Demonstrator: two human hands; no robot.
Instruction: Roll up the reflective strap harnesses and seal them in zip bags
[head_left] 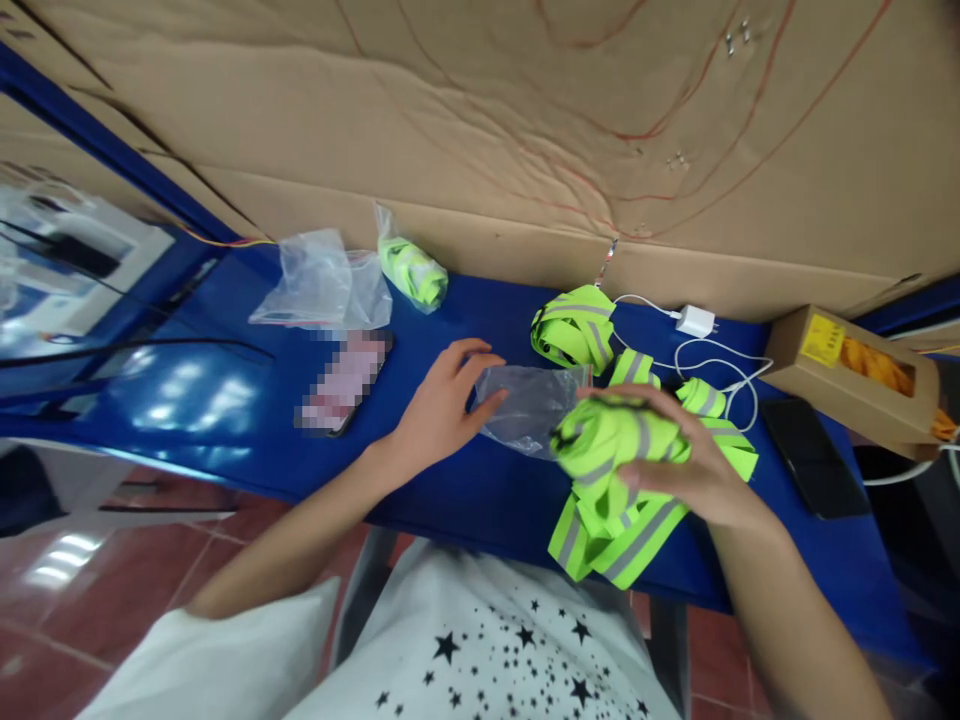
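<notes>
So the right hand has its fingers wrapped round a rolled hi-vis vest, neon yellow with grey stripes. It's held just above the blue table, with loose ends trailing off the near edge. The left hand pinches the edge of a clear plastic bag lying right beside the roll, pretty much touching it. Another folded vest sits just behind. An already bagged vest is further back by the cardboard wall, next to some empty bags.

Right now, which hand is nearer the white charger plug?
Right. The right hand, holding a folded reflective vest, is just in front of the white charger plug; the left hand is farther off to its left, touching a clear bag.
</notes>
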